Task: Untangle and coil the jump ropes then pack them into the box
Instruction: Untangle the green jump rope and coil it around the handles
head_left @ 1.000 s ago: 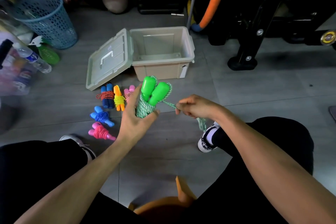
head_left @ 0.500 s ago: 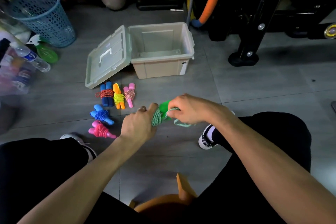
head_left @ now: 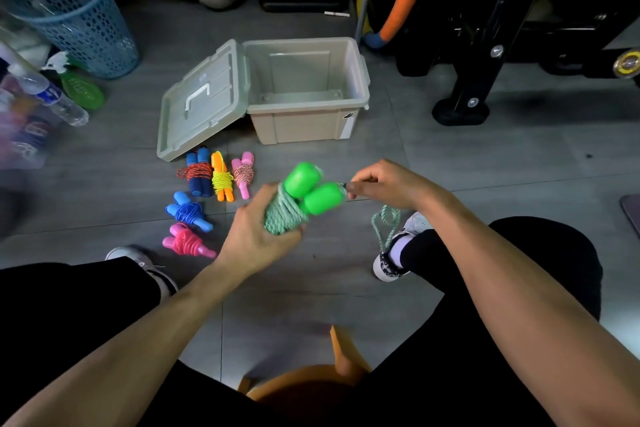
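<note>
Head camera view, looking down at a grey tiled floor (head_left: 450, 163) between a seated person's knees. Largest of the task's things is a beige plastic storage box (head_left: 308, 125), standing open and with nothing in it that shows, its hinged lid (head_left: 202, 104) lying back to the left. Just in front of the lid lie five coiled jump ropes: dark blue (head_left: 198, 173), orange and yellow (head_left: 221, 177), pale pink (head_left: 243, 174), bright blue (head_left: 187, 212) and hot pink (head_left: 187, 241).

Nearer, the left hand (head_left: 252, 236) wraps its fingers round the green jump rope (head_left: 294, 204), gripping the wound cord below the two fat green handles. The right hand (head_left: 384, 184) pinches the cord beside the handles; a short loose loop (head_left: 384, 224) hangs beneath it, above a shoe.

By the look of it, the bundle is light. The braided cord seems soft and limp, likely to unwind if released, while the smooth handles are stiff and probably slippery. The wound middle looks the safest place to hold it.
</note>
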